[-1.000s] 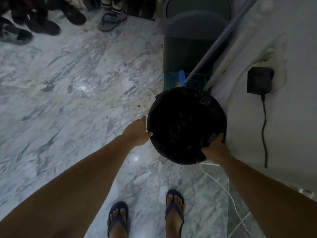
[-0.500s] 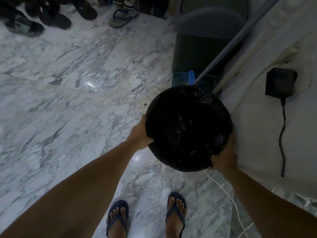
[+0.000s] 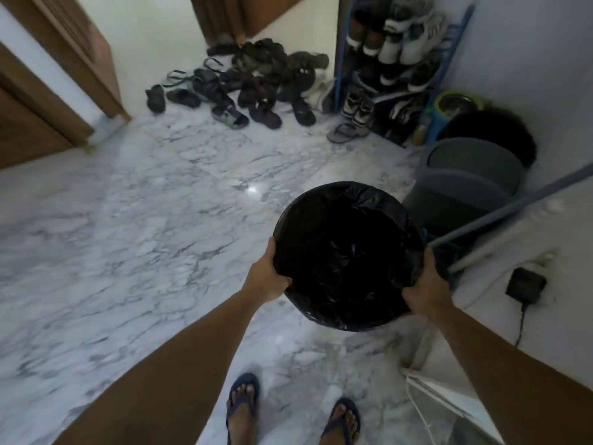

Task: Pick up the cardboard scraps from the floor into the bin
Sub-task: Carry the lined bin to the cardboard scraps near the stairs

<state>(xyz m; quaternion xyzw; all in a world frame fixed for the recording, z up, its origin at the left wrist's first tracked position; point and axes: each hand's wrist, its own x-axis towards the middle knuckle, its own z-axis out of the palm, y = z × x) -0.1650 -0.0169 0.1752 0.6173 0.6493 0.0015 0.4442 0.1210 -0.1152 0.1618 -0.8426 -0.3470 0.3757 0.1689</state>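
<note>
A round bin (image 3: 348, 252) lined with a black plastic bag hangs in front of me above the marble floor. My left hand (image 3: 268, 276) grips its left rim and my right hand (image 3: 423, 289) grips its right rim. The inside of the bin is too dark to see. No cardboard scraps show on the floor in this view.
A grey lidded bin (image 3: 465, 181) stands right behind the held one, with a grey pole (image 3: 519, 202) leaning on the right wall. A shoe rack (image 3: 391, 69) and a heap of sandals (image 3: 253, 88) fill the far side. Wooden doors (image 3: 48, 91) at the left. A black adapter (image 3: 526, 289) on the right wall.
The bin has come up off the floor and away from the wall, held in both hands. My view has lifted, so the far shoes and doors now show.
</note>
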